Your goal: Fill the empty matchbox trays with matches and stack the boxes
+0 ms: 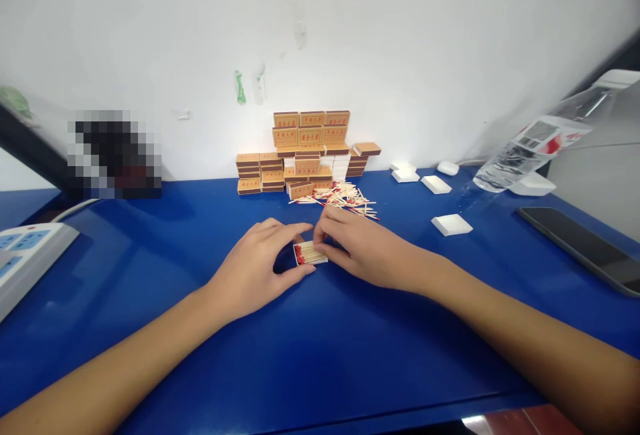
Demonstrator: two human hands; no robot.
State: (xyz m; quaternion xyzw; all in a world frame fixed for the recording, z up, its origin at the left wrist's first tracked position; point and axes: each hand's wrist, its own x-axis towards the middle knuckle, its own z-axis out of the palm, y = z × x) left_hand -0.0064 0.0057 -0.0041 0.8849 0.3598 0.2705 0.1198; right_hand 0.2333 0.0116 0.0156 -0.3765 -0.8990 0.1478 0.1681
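A small white matchbox tray (310, 253) full of red-tipped matches lies on the blue table (320, 355). My left hand (255, 268) cups its left side, with the thumb under the near edge and the fingers over the far edge. My right hand (360, 245) pinches the tray's right end. Both hands are closed on the tray. A loose heap of matches (345, 198) lies just beyond the hands. Behind it, against the white wall, stands a pile of orange matchboxes (307, 151).
Several white inner trays (451, 224) lie to the right of the matches. A tilted plastic water bottle (530, 151) and a dark phone (580, 245) are at the far right. A white power strip (25, 255) sits at the left edge.
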